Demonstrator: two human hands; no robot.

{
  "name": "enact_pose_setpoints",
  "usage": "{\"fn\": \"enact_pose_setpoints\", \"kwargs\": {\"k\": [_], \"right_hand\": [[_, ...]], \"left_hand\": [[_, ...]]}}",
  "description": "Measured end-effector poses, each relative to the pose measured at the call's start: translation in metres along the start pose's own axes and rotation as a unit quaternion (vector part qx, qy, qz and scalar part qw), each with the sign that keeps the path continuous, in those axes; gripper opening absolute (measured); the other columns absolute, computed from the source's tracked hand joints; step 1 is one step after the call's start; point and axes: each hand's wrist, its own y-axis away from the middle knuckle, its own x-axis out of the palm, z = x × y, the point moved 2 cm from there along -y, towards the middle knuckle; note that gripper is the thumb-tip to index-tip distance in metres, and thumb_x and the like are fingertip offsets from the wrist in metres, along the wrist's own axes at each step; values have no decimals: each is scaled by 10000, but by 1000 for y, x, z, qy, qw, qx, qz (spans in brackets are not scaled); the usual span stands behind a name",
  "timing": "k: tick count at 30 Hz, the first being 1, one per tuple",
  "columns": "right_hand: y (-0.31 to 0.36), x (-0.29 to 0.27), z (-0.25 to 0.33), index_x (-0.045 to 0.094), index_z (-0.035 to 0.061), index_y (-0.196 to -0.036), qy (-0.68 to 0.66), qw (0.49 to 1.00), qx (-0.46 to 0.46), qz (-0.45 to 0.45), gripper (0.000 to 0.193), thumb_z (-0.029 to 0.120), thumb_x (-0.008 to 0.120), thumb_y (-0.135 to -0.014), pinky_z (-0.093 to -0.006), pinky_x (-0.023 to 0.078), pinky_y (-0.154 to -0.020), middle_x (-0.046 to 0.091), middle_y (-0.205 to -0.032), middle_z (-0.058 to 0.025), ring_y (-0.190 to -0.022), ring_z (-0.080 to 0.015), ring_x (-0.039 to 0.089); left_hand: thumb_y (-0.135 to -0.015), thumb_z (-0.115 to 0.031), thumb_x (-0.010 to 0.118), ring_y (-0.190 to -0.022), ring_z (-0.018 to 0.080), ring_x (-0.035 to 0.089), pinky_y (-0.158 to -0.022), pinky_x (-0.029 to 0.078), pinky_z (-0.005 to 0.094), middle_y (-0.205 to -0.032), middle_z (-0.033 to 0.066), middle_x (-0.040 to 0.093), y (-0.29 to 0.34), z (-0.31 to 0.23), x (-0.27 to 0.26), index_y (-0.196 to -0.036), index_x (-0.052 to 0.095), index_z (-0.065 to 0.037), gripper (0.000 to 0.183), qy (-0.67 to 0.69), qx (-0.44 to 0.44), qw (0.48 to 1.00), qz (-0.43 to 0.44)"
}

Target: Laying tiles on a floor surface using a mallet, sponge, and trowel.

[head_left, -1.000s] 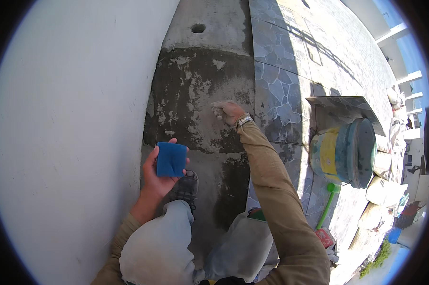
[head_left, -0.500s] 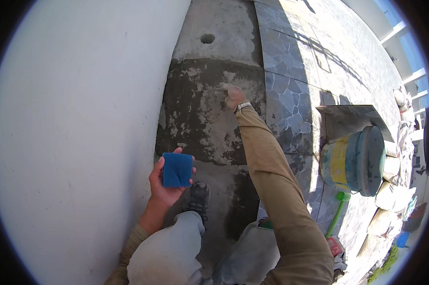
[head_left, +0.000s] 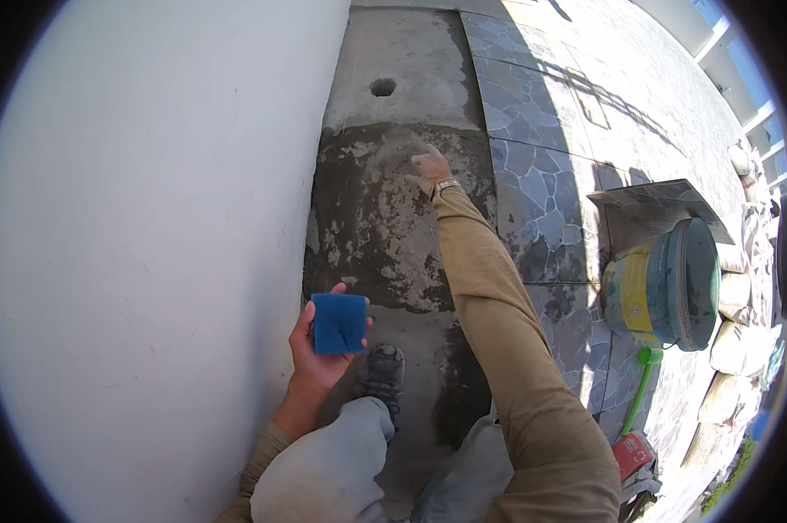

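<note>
1. A smooth white wall fills the left side, rising beside a bare strip of concrete floor.
2. A person's left hand, palm up, cradles a blue sponge, thumb at one edge and fingers curled around the other. The sponge rests in the palm, raised above the floor, and hides a little of it.
3. Just right of that hand, a dark shoe stands on the concrete below a pale trouser leg.
4. Farther up the strip, a round hole opens in the concrete, above a dark patch mottled with pale grey.
5. The right hand, dusted grey and well apart from the sponge, reaches over the patch, its fingers loosely parted. Whether it grips anything, or touches the surface, cannot be told.
6. A tan sleeve crosses the strip's right edge, blocking part of the stone-patterned tiles.
7. At right, a tilted panel stands beside a teal bucket; near it lie a green-handled tool, a red package and pale sacks.
</note>
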Motion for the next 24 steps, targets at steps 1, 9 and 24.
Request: {"fn": "enact_pose_setpoints", "kwargs": {"k": [1,9,24], "right_hand": [[3,-16,1,618,23,-1288,22,996,28,-85,364,104,623,-933,-377,567,-821,685,-1082,-114,-884,-227,689],[223,-239,52,695,-19,-1140,393,913,-103,-41,292,210,594,-990,-266,538,-691,735,-936,-85,-771,-139,694],[986,-563,90,757,22,-903,196,554,-74,-806,269,245,606,-911,-325,510,-614,705,-704,-76,-607,-168,646]], "left_hand": [[-965,-519,525,-1049,329,643,-752,578,440,-1327,203,580,1,0,0,-1463,460,-163,616,-4,-7,1000,-2],[-977,-501,511,-1048,337,639,-754,576,443,-1323,211,576,3,13,3,-1457,466,-154,594,-15,6,999,29],[-929,-465,592,-1122,404,634,-849,571,513,-1311,207,621,35,12,161,-1448,486,-35,681,-318,63,940,108]]}}
